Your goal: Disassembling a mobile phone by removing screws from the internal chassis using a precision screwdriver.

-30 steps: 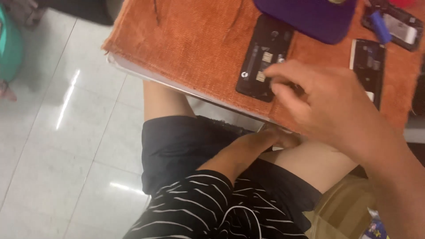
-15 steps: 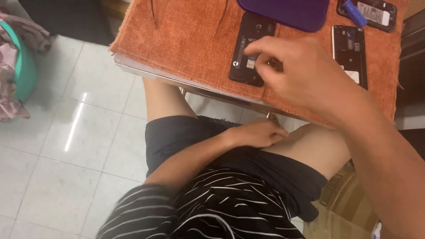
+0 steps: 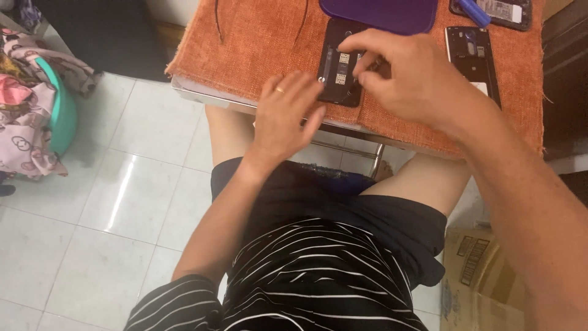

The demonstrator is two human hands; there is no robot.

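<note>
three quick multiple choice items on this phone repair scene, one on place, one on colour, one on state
1. Where does the opened phone lie?
A. on the orange cloth
B. on the floor
C. on the lap

2. What colour is the pad at the top of the cloth?
A. green
B. purple
C. white

3. What is the left hand doing?
A. hanging by the chair
B. gripping a box
C. fingertips resting at the phone's left edge

Answers:
1 A, the cloth lies under it.
2 B, it is plainly purple.
3 C, while the right hand pinches over the phone.
</note>
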